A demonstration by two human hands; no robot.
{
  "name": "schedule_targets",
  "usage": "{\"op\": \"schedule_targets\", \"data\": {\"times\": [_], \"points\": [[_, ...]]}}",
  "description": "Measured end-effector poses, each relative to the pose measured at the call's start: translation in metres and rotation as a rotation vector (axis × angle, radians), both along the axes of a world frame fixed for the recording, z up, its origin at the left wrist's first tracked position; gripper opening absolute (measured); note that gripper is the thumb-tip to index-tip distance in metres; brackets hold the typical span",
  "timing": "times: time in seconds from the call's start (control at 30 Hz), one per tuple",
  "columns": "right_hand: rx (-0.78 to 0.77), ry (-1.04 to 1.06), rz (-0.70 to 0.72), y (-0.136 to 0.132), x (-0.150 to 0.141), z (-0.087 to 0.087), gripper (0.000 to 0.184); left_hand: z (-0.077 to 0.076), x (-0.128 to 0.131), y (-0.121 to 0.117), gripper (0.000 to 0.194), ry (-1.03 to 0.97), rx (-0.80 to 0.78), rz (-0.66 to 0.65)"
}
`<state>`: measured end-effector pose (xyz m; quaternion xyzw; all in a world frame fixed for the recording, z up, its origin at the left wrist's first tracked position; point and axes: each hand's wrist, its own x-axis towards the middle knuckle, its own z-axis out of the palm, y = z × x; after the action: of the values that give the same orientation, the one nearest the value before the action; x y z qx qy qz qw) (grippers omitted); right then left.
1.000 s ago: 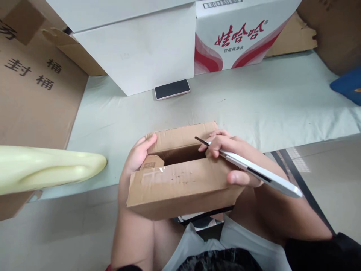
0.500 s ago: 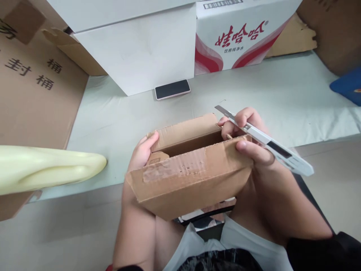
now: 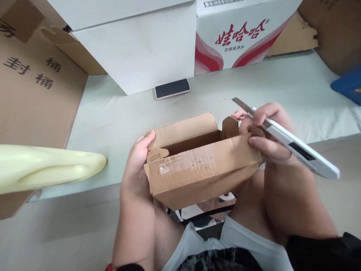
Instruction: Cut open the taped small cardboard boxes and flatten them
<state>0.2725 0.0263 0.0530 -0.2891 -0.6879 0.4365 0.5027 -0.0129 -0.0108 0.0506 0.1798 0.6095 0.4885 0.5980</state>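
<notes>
Between my hands is a small brown cardboard box (image 3: 203, 169), its top flaps standing up and a strip of clear tape along the near flap. Its inside is dark, and I cannot make out any contents. My left hand (image 3: 138, 156) grips the box's left end, thumb up along the edge. A white utility knife (image 3: 299, 146) with its blade out lies across my right hand (image 3: 267, 131), pinched there and pointing up and left. The same hand's thumb presses on the near flap's right corner.
A phone (image 3: 172, 89) lies on the pale cloth-covered table (image 3: 118, 113) against a white box (image 3: 141, 52). Beside it stands a printed water carton (image 3: 237, 41). Large cardboard cartons (image 3: 36, 98) and a pale yellow smooth object (image 3: 53, 167) are at left; something blue (image 3: 348, 86) is at right.
My right hand has moved right with the utility knife, and the box's right end flap now shows folded outward. The box has shifted slightly right and tilted.
</notes>
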Motion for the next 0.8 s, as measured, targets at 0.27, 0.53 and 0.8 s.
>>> {"op": "schedule_targets", "data": {"times": [0.27,0.53,0.8], "points": [[-0.186,0.189,-0.292,0.003,-0.021,0.008,0.037,-0.016,-0.008,0.008,0.039,0.164,0.349,0.142],[-0.191,0.367,-0.369,0.015,-0.015,-0.012,0.034,-0.037,-0.023,0.005,0.083,0.149,0.587,-0.262],[-0.223,0.327,-0.289,0.011,-0.016,-0.008,0.032,-0.037,-0.029,0.003,0.091,0.215,0.651,-0.287]]}}
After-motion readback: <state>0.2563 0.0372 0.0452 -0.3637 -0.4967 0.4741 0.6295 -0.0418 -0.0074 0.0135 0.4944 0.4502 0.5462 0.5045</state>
